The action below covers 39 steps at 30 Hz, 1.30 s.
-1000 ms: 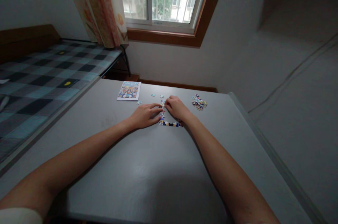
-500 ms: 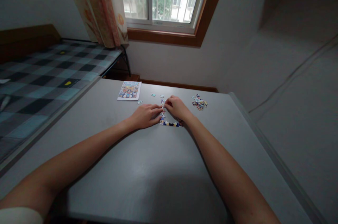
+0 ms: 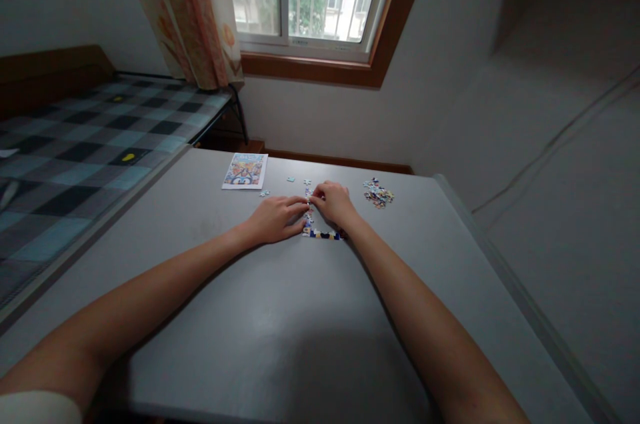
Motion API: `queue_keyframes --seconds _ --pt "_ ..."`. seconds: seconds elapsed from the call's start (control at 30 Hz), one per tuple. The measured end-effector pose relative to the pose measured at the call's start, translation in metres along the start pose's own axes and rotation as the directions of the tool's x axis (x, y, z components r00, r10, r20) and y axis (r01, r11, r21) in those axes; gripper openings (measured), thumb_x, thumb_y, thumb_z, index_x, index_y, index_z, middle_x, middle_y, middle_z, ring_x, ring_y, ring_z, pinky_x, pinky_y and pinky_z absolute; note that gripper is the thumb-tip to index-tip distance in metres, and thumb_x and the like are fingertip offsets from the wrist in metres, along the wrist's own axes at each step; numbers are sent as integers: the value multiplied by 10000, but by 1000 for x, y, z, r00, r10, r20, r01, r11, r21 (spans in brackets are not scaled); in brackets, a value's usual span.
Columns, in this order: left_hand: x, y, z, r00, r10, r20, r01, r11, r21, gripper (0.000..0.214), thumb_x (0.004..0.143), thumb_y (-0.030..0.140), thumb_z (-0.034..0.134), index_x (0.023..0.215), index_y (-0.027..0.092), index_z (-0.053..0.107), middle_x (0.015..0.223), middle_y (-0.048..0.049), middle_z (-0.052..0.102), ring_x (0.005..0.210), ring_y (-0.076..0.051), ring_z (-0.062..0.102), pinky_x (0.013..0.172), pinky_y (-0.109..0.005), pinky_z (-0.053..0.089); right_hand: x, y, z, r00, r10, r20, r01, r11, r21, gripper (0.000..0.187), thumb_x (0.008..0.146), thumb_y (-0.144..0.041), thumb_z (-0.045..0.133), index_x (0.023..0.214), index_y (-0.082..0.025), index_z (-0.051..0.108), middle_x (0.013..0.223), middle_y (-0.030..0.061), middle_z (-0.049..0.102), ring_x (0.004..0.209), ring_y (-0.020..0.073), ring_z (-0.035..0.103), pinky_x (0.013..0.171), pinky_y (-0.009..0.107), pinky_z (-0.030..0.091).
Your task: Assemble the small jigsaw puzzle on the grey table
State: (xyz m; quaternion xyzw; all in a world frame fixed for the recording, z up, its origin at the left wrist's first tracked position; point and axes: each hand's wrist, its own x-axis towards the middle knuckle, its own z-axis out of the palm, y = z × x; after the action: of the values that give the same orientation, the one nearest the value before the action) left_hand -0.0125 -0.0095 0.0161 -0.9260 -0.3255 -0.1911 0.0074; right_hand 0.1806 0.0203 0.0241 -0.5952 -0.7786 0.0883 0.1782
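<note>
A partly joined jigsaw puzzle (image 3: 325,235) lies on the table, with a row along its near side and a column up its left side. My left hand (image 3: 275,219) rests flat beside that column, fingers stretched, their tips touching its left edge. From the other side, my right hand (image 3: 334,201) pinches with thumb and forefinger at the column, on a small puzzle piece mostly covered by the fingertips. My right wrist hides the puzzle's near right corner. One loose piece (image 3: 307,182) lies just beyond the column.
A pile of loose puzzle pieces (image 3: 379,194) lies to the right. Left of the puzzle are a printed picture sheet (image 3: 245,171), a small piece (image 3: 291,179) and some pieces (image 3: 265,193). The grey table (image 3: 240,317) adjoins a checked bed (image 3: 95,151); a window is ahead.
My right hand has shifted very slightly left, its fingertips closer to the left hand's at the column. My left hand stays almost still.
</note>
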Motion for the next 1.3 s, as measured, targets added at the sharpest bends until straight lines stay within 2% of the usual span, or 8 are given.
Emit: queue_keyframes --seconds 0.37,0.47,0.6,0.8,1.0,1.3 --pt "1 0 2 1000 -6 3 6 1000 28 339 928 370 484 1189 233 652 1251 -73 631 986 -223 667 864 -365 522 -2 -8 -3 999 29 17 -28 997 -67 140 887 -287 599 843 -199 700 997 83 681 996 248 562 848 373 366" --pt "-1 0 1 999 -37 -20 38 998 40 346 918 406 500 1189 259 658 1282 -82 580 915 -210 667 828 -369 523 -2 -6 -3 999 34 22 -33 998 -46 148 889 -293 594 845 -201 701 992 81 680 978 238 567 845 367 368" --pt "-3 0 0 998 -64 -23 65 997 36 342 912 418 512 1183 279 668 1210 -74 587 835 -183 654 797 -352 516 -1 -4 -1 999 45 17 -45 999 -22 161 881 -315 601 827 -200 700 980 73 685 958 227 579 838 356 369" --pt "-3 -2 3 999 -47 -26 48 999 9 340 917 408 503 1182 272 668 1150 -71 617 875 -198 650 818 -368 513 0 -3 1 997 71 15 -71 998 0 154 873 -320 609 826 -207 703 974 69 694 947 225 590 841 358 370" --pt "-1 -1 0 1000 -4 -12 5 1000 18 336 930 379 483 1187 250 657 1270 -63 609 990 -223 646 883 -386 506 -2 -4 1 996 95 5 -95 996 -4 160 869 -327 610 819 -209 706 964 72 700 941 234 587 848 371 369" --pt "2 0 0 1000 -17 -3 17 999 -32 335 918 368 501 1171 230 671 1241 -75 651 1006 -236 663 882 -402 526 -5 -9 3 992 128 -21 -129 990 -51 140 863 -331 627 810 -218 691 966 70 699 964 257 569 852 398 365"
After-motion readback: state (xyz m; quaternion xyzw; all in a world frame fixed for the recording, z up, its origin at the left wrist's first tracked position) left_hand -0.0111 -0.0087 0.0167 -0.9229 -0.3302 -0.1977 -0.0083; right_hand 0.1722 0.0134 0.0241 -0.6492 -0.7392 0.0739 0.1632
